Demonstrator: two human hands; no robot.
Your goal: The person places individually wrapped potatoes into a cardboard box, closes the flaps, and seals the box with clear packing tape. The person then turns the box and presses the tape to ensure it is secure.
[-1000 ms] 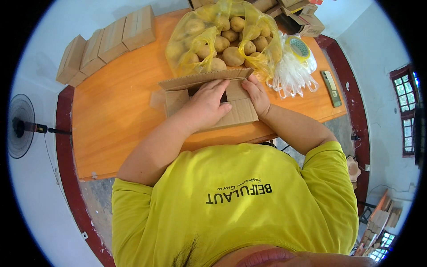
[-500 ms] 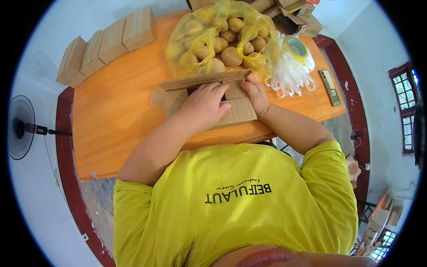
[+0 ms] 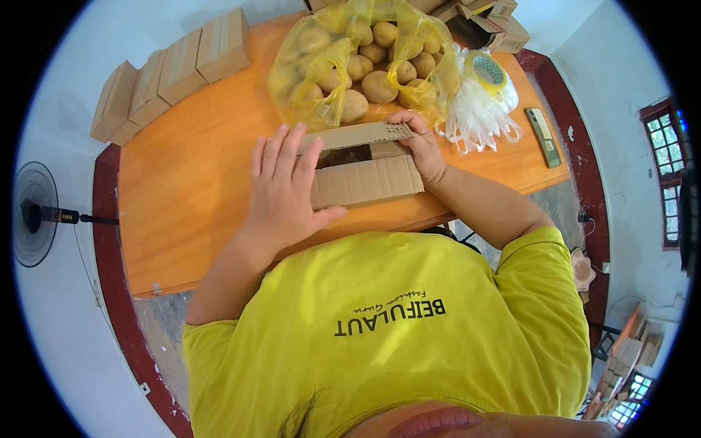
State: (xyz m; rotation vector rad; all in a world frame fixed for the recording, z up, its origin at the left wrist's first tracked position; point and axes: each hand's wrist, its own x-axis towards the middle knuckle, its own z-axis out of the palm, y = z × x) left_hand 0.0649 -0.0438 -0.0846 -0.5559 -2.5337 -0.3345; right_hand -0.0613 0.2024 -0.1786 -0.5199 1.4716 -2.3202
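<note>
A small brown cardboard box [image 3: 369, 182] lies at the table's near edge, a dark gap showing between its near and far flaps. Along its left side my left hand [image 3: 283, 182] rests with fingers stretched and apart, covering that end. My right hand [image 3: 423, 150] is curled round the far right corner, with its fingers over the end of the far flap [image 3: 358, 135]. What lies inside the box is too dark to make out.
Behind the box sits a yellow plastic bag [image 3: 332, 87] of potatoes [image 3: 379, 87]. White plastic bags [image 3: 475, 109], a tape roll [image 3: 488, 71] and a phone [image 3: 542, 137] are on the right. Closed cardboard boxes [image 3: 181, 67] line the far left; more cartons [image 3: 504, 33] stand far right.
My left hand has moved left from over the box's opening to its left side, its fingers now spread. The far flap has tipped toward me, while my right hand keeps to the right corner.
</note>
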